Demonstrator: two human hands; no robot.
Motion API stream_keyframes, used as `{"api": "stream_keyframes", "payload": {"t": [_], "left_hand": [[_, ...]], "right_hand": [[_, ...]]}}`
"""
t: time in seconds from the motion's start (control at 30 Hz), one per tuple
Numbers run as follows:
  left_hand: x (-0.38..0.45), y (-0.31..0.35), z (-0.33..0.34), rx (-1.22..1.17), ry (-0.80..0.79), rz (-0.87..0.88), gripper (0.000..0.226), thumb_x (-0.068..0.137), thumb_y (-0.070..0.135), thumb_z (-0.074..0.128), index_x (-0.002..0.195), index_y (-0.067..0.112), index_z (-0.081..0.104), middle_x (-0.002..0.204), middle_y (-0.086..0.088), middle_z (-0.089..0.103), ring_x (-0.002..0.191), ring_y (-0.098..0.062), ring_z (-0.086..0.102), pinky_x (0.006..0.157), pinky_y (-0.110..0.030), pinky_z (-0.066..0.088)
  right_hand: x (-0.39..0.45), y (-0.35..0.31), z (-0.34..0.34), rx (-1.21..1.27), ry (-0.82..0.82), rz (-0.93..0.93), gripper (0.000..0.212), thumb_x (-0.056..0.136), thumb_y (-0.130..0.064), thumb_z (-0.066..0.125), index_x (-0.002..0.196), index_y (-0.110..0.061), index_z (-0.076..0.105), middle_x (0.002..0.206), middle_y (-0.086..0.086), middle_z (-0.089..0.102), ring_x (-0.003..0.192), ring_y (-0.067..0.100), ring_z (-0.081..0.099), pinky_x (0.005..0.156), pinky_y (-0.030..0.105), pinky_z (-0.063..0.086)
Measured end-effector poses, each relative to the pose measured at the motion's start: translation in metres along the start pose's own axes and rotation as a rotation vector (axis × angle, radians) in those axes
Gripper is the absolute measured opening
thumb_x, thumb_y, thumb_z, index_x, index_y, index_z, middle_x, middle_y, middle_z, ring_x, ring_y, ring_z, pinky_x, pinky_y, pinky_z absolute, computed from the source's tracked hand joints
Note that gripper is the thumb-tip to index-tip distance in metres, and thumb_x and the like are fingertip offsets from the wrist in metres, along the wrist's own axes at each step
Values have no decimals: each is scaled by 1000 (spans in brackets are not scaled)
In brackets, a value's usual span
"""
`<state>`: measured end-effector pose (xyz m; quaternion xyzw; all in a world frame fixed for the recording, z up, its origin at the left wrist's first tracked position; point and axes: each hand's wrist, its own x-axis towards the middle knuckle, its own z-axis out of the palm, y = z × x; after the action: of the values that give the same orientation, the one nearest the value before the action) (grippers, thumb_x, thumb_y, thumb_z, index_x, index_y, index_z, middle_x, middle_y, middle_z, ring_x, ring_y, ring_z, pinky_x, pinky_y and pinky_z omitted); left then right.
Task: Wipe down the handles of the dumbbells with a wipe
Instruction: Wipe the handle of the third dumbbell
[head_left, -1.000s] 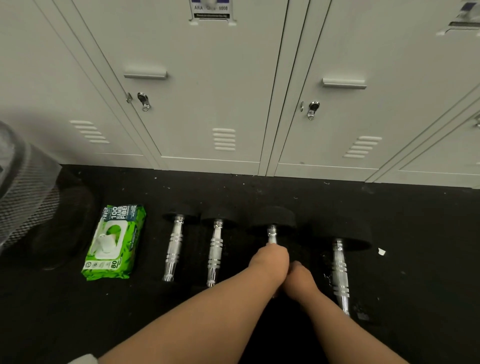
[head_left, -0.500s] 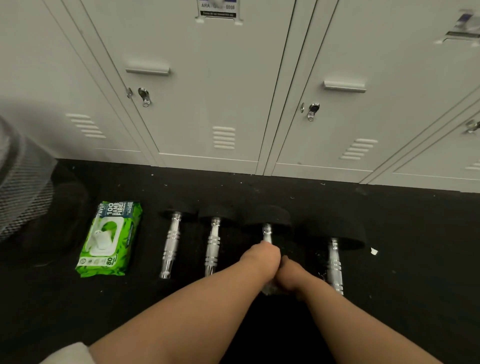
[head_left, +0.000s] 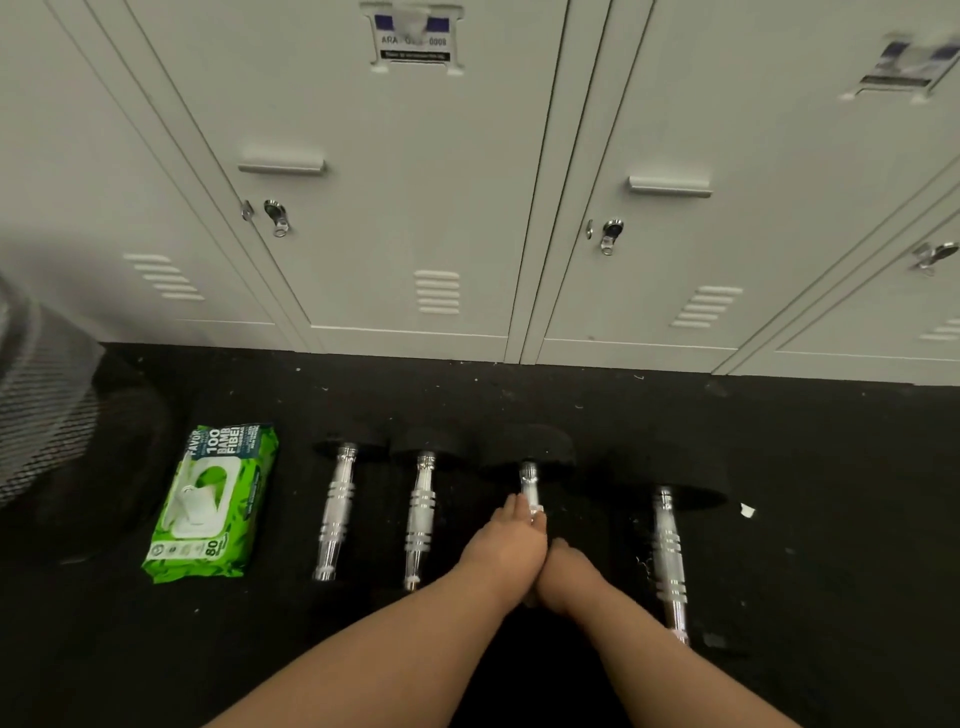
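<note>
Several chrome-handled dumbbells with black ends lie side by side on the black floor. My left hand (head_left: 506, 545) is curled round the handle of the third dumbbell (head_left: 529, 475), and a whitish wipe (head_left: 535, 510) shows at its fingertips. My right hand (head_left: 563, 577) grips the nearer part of the same handle, touching my left hand; its fingers are hidden. The other dumbbells, the first (head_left: 335, 512), the second (head_left: 421, 519) and the rightmost (head_left: 667, 556), lie untouched.
A green pack of wipes (head_left: 208, 504) lies left of the dumbbells. A mesh bin (head_left: 41, 415) stands at the far left. Grey lockers (head_left: 415, 208) close off the back. A small white scrap (head_left: 746, 510) lies to the right.
My left hand has slid toward me along the third dumbbell's handle, baring more of its far end. My right hand has stayed beside it.
</note>
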<state>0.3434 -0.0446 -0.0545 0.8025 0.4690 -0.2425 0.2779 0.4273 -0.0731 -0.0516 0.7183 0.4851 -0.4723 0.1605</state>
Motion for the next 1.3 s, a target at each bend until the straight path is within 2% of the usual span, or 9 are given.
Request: {"api": "stream_keyframes", "payload": {"t": [0.1,0.23,0.47,0.57,0.67,0.83,0.93,1.1,1.3], "left_hand": [[0,-6,5,77,35,91,66,97,8,42,152,8,7,159,-19,-4,148,-32,-8,120,-43,3],[7,-8,11,92,62,123,64,99,9,37,152,10,1,160,-13,-11,148,-27,-10,120,-40,1],[14,-14,14,-10,-16,114,75,97,15,48,153,13,-2,160,-9,-14,149,-24,-9,122,-43,9],[11,-17,14,20,16,145,62,102,13,35,152,11,-1,160,-11,-13,149,-24,-7,122,-39,7],[11,-16,13,31,22,145,60,101,4,29,152,10,-1,160,-12,-12,149,-24,-7,122,-38,7],[11,-10,3,30,11,137,60,99,-1,27,153,11,2,161,-9,-11,149,-24,-6,119,-38,10],[9,-7,-2,40,-21,132,62,99,1,30,153,13,2,161,-8,-12,149,-24,-6,119,-40,11],[6,-6,-6,83,-34,151,62,98,-2,29,152,10,1,160,-12,-11,149,-26,-4,119,-41,13],[10,-8,-4,61,-54,120,64,98,3,36,153,12,4,161,-11,-9,149,-27,-1,118,-44,19]], "right_hand": [[1,8,-5,212,99,114,50,89,-27,58,132,-5,43,130,13,54,115,24,56,85,26,45],[0,23,-7,160,116,129,35,87,-32,60,110,-6,65,113,11,67,105,23,63,74,22,43],[-8,5,-3,82,13,118,22,90,-26,51,104,-11,61,114,10,60,119,28,53,108,48,35],[2,14,-15,184,-58,60,20,91,-20,53,101,-6,64,102,13,63,98,22,61,84,30,48],[-3,24,-14,192,-75,19,20,90,-16,53,72,-13,60,74,4,57,71,16,55,55,20,37],[-15,14,6,254,116,93,32,94,-17,45,117,-1,60,118,14,63,112,28,59,73,20,38],[-3,15,-2,244,91,114,34,94,-25,49,109,2,64,109,13,68,102,28,63,74,26,47],[8,26,-18,433,-140,110,18,77,7,51,69,-5,62,72,12,59,62,21,55,63,29,42],[-6,4,-25,-60,-56,63,36,91,-18,54,123,-1,55,125,13,59,109,24,59,92,29,46]]}}
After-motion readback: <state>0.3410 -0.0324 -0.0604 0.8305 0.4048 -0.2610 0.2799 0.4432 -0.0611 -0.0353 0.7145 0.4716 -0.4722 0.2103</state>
